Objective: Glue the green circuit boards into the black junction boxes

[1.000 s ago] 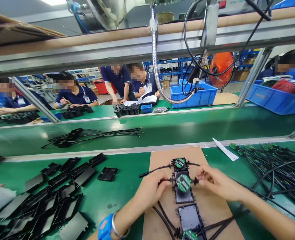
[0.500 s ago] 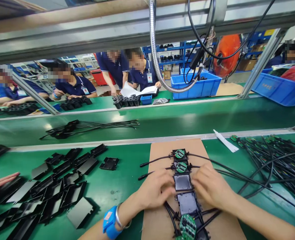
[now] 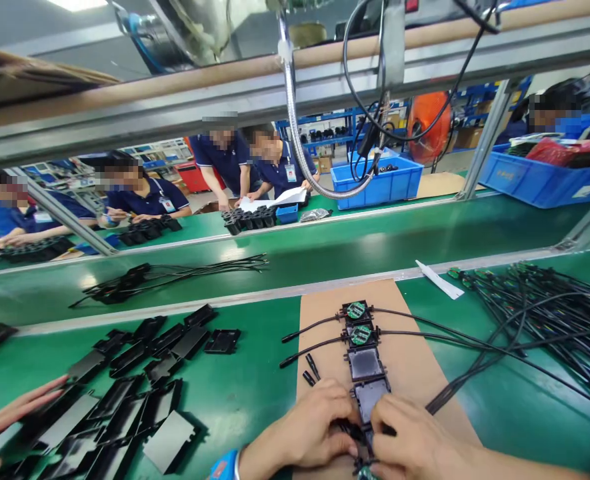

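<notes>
Green board [image 3: 367, 473] shows at the bottom edge, partly out of frame, by the right hand [image 3: 409, 433]. Left hand [image 3: 319, 423] is opposite, fingers of both curled in over the near end of the row of black cases [image 3: 366, 365], on cardboard [image 3: 319, 320] on the desk [image 3: 245, 393]. Contact hidden; can't tell whether either grip is closed on case, board or cable. Two cable ends [image 3: 313, 364] poke out past the left hand. Far end of row: top board [image 3: 357, 310] and second board [image 3: 361, 335] sit on their cases, cables out both sides. My read: step in hand is fitting board and cable to a case. Next move calls for steady hands, cable lined up across the case.
</notes>
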`<state>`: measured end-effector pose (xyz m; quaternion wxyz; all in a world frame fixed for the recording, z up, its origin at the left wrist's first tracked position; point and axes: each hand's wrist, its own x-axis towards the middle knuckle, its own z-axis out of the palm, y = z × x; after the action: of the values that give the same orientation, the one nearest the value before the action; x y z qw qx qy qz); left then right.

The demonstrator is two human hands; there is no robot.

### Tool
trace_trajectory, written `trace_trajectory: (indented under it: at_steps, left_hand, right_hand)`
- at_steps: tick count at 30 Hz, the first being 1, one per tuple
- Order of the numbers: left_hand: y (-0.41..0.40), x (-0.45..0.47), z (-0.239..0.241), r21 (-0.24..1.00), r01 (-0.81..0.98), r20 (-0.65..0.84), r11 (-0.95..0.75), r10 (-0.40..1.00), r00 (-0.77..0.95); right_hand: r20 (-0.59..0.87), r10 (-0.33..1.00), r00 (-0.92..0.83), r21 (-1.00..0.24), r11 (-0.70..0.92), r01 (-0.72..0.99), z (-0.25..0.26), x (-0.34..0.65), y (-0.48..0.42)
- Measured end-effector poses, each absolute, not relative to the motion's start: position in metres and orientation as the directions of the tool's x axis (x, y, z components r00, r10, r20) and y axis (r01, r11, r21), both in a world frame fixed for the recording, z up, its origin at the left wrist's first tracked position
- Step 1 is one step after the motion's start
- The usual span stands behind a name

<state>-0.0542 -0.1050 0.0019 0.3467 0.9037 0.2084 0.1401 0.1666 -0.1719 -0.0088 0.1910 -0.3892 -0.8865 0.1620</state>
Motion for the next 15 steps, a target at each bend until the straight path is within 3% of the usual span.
trace_trajectory:
  at_steps: [3,5,10,15]
  left_hand:
    - [-0.093,-0.057,0.013,0.628,0.418,0.131,-0.656,0.618,0.775]
    - [-0.082,-0.056,0.017,0.537,0.549,0.143,-0.641,0.710,0.690]
    - [-0.061,-0.051,0.007,0.424,0.641,0.135,-0.640,0.745,0.653]
    - [-0.063,-0.055,-0.001,0.357,0.679,0.146,-0.642,0.756,0.638]
  right_hand:
    - [0.038,0.865,-0.501,-0.644,0.404,0.649,0.018,0.186,-0.151]
    - [0.028,0.899,-0.437,-0.703,0.328,0.631,0.028,0.202,-0.130]
    - [0.122,0.890,-0.440,-0.589,0.422,0.689,0.004,0.221,-0.095]
    - [0.151,0.874,-0.462,-0.560,0.461,0.689,-0.015,0.218,-0.097]
